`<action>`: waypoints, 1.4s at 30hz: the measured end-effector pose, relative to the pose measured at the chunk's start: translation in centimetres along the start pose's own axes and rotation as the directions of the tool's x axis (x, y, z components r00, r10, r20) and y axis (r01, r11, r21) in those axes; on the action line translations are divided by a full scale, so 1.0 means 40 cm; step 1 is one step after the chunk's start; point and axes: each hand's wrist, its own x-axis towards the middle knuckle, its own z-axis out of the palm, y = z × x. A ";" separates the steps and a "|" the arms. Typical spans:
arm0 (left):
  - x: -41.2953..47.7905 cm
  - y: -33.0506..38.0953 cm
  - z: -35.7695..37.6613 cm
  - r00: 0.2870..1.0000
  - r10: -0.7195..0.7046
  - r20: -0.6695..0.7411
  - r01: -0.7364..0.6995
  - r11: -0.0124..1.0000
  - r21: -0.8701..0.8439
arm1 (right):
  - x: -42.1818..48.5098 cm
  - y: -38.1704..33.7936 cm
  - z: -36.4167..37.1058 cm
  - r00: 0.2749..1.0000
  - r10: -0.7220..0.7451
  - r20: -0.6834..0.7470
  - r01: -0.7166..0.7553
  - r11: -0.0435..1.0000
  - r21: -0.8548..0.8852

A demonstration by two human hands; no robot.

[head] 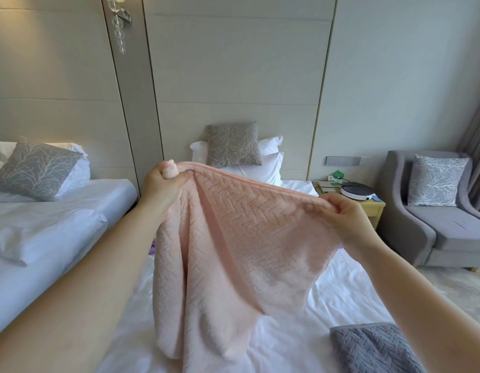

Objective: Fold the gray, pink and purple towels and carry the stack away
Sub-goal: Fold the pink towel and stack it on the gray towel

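Above the white bed (341, 289), the pink towel (233, 238) hung spread between both hands. It was a plush cloth pressed with a herringbone pattern, its top edge pulled taut and the rest falling in soft folds toward the sheet. The left hand (161, 184) gripped one upper corner, fingers (167, 170) curled tight round a bunched wad of cloth. The right hand (346, 219) pinched the other end of that edge between thumb and bent fingers. The gray towel (373, 348), in the same raised weave, lay folded in a rectangle on the bed at lower right. A sliver of purple towel (152, 247) showed behind the pink one — too hidden to tell its shape. At the headboard a square gray cushion (233, 145) with a pale branch pattern leaned on white pillows.
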 end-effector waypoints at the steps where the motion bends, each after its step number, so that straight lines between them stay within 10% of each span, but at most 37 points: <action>1: 0.001 -0.002 -0.002 1.000 0.002 0.010 -0.003 1.000 0.021 | 0.004 -0.008 0.000 1.000 -0.009 -0.014 0.010 1.000 0.021; 10: 0.004 -0.037 -0.037 0.992 -0.120 0.036 0.085 0.852 0.516 | 0.052 -0.003 -0.009 0.980 0.078 -0.183 -0.108 0.981 -0.160; 23: -0.061 -0.010 0.028 0.926 -0.091 0.366 0.038 0.988 0.149 | 0.033 -0.027 0.078 0.938 0.307 0.161 -0.338 0.914 0.224; 29: -0.172 0.037 0.094 0.780 0.006 0.626 -0.086 0.991 0.097 | 0.005 -0.065 0.141 0.892 0.239 0.385 -0.398 0.819 0.414; 36: -0.216 0.040 0.108 0.781 0.140 0.609 -0.403 0.857 0.320 | -0.013 -0.075 0.160 0.884 0.143 0.444 -0.300 0.903 0.307; 42: -0.191 0.040 0.091 0.752 0.219 0.622 -0.406 0.897 0.175 | -0.022 -0.067 0.168 0.954 0.015 0.298 -0.027 0.999 0.036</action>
